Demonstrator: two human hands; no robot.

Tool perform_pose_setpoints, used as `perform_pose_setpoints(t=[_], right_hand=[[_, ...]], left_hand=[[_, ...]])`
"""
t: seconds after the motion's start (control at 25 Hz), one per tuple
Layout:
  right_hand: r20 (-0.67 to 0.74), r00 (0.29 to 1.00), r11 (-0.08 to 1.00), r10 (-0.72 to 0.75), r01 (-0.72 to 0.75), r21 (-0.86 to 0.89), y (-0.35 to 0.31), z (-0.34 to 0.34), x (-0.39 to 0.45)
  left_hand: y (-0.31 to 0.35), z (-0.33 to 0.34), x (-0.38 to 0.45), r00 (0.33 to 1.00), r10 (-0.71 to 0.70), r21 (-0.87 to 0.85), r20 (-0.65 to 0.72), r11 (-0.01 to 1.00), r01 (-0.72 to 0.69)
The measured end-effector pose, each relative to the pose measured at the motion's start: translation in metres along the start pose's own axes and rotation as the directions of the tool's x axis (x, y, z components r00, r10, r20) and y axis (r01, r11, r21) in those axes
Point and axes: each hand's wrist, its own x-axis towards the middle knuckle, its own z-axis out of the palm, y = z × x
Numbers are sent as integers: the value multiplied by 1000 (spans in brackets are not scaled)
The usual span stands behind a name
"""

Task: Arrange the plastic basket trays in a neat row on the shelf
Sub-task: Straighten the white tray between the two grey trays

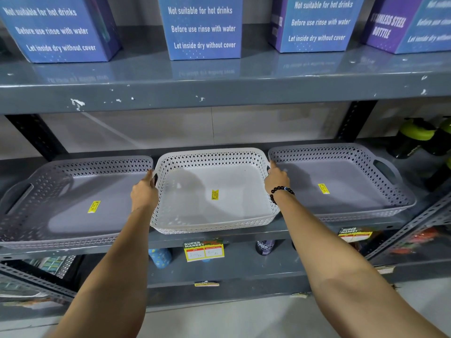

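Three perforated plastic basket trays stand side by side on the grey metal shelf (244, 234). The white tray (192, 157) is in the middle, between a grey tray (36, 191) on the left and another grey tray (341, 152) on the right. Each has a yellow price sticker inside. My left hand (144, 191) grips the white tray's left handle, in the gap beside the left grey tray. On the white tray's right handle sits my right hand (277, 179), with a black bead bracelet on its wrist. The white tray's front edge overhangs the shelf lip slightly.
Blue and purple bottle boxes (202, 28) line the upper shelf. Dark bottles with green lids (415, 135) stand to the right of the trays. Price tags (203, 250) hang from the shelf edge, with bottles on the shelf below. Black slotted uprights stand behind the trays.
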Motion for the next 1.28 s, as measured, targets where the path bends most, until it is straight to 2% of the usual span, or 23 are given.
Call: perform_pose_setpoints(t=[1.28], right_hand=[[6,1000,1000,-11,11,-3,-1,-3,-10]], left_hand=[[-3,-3,-5,1000,28,2,3,1000,-28]])
